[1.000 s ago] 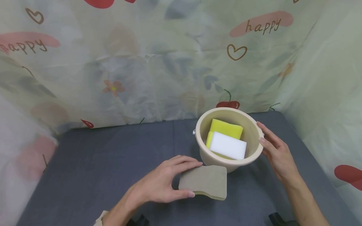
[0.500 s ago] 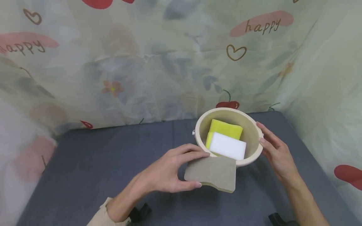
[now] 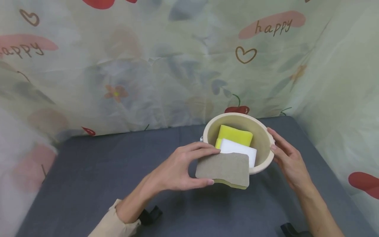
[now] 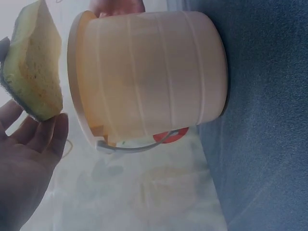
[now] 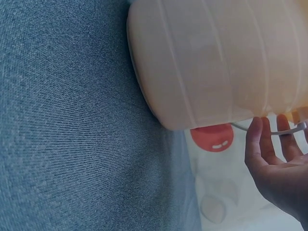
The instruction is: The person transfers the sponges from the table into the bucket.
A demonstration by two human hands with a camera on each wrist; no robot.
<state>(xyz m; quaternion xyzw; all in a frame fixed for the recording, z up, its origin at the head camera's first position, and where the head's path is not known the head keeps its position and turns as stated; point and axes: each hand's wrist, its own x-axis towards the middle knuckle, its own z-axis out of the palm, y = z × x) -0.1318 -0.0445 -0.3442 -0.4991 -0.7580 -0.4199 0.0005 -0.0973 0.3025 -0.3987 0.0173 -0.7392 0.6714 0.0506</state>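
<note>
My left hand (image 3: 180, 169) pinches a scouring sponge (image 3: 225, 169) with a grey top and yellow foam beneath. The sponge is held flat over the front rim of a cream bucket (image 3: 263, 141), overlapping its opening in the head view. In the left wrist view, the fingertips meet the sponge's (image 4: 41, 62) edge, with the bucket (image 4: 159, 72) standing upright beside it. Inside the bucket lie a yellow sponge (image 3: 237, 134) and a white sponge block (image 3: 237, 147), partly covered. My right hand (image 3: 291, 164) rests against the bucket's right side, fingertips just below the rim in the right wrist view.
The bucket stands on a dark grey-blue cloth-covered table (image 3: 118, 171). Behind it hangs a patterned curtain (image 3: 165, 75), with pale sheeting on both sides. A thin wire handle (image 4: 144, 148) hangs down along the bucket's wall.
My left hand has carried the scouring sponge up and slightly right, from in front of the bucket to over its near rim. The right hand and bucket have stayed in place.
</note>
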